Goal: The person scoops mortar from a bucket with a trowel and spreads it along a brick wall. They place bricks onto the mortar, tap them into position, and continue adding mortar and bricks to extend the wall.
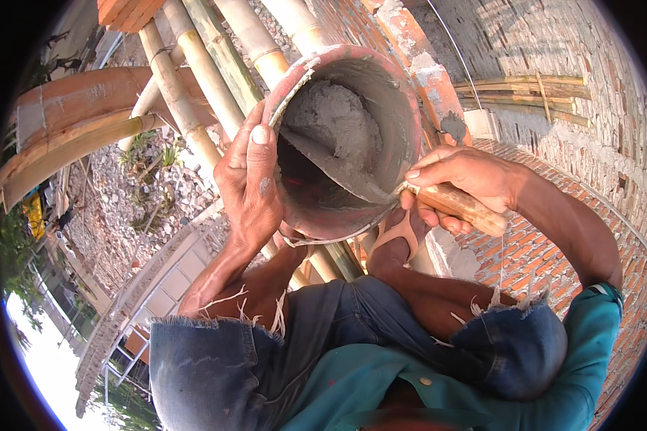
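Note:
A mortar-smeared reddish bucket [389, 72] is tipped so that its mouth faces me. Grey wet mortar [331, 118] lies inside, heaped toward the far side. My left hand [251, 172] grips the bucket's left rim, thumb over the edge. In my right hand [456, 183] is the wooden handle of a trowel [464, 207], held at the bucket's right lower rim. The grey trowel blade reaches into the bucket and rests against the mortar, its face coated. A thin wire handle of the bucket hangs along its near rim.
Bamboo poles [201, 79] run beneath the bucket and my sandalled feet [399, 241]. A brick wall edge [428, 72] with mortar patches rises just right of the bucket. Rubble ground [115, 208] lies far below at left, a brick surface [539, 251] at right. Orange bricks [129, 13] sit at the top left.

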Tool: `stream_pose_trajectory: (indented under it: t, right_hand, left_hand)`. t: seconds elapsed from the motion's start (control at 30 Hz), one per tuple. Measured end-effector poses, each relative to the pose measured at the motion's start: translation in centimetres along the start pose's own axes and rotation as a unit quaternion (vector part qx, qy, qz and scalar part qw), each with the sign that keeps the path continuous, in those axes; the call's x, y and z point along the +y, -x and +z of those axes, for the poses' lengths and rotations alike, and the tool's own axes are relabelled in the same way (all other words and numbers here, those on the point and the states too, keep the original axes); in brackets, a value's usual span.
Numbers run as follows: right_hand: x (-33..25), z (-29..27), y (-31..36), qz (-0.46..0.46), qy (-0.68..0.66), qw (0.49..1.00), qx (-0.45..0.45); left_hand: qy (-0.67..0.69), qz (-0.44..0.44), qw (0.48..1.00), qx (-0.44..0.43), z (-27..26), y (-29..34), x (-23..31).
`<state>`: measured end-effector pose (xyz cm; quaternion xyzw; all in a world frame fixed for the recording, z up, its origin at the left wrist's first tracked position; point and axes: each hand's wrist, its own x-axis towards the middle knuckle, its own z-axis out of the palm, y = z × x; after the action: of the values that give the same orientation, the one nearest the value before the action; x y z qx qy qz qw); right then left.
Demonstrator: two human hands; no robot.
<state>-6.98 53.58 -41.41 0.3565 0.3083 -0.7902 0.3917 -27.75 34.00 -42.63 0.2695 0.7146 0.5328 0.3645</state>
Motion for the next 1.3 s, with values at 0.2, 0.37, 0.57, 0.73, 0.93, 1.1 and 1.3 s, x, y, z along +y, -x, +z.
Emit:
stream_pose_trajectory:
  t: [0.2, 0.37, 0.57, 0.73, 0.93, 1.1, 1.3]
  right_hand:
    - [0.3, 1.2, 3.4, -0.257, 0.690, 0.583, 0.345]
    - [2.2, 3.9, -1.7, -0.230, 0.849, 0.340, 0.332]
    - [0.9, 2.7, 1.2, -0.271, 0.773, 0.384, 0.426]
    - [0.1, 3.4, -2.0, -0.219, 0.839, 0.336, 0.368]
    - [-0.8, 2.9, 1.0, -0.272, 0.793, 0.413, 0.355]
    - [-2.1, 3.5, -1.2, -0.239, 0.831, 0.340, 0.369]
    - [0.0, 0.6, 0.6, -0.320, 0.794, 0.323, 0.403]
  left_hand:
    - [0.049, 0.047, 0.998, 0.015, 0.0, -0.6, -1.9]
    - [0.001, 0.046, 0.998, -0.047, -0.6, -0.8, -1.8]
    - [-0.007, 0.010, 0.996, 0.088, -1.5, -1.1, -2.8]
    - [0.001, 0.027, 0.999, 0.041, -0.8, -0.6, -2.4]
    - [0.001, 0.009, 1.000, 0.029, -0.6, 0.1, -1.3]
    - [-0.010, 0.062, 0.997, 0.033, 0.1, -0.1, -1.9]
    - [0.066, 0.007, 0.998, 0.016, 0.2, -0.2, -1.1]
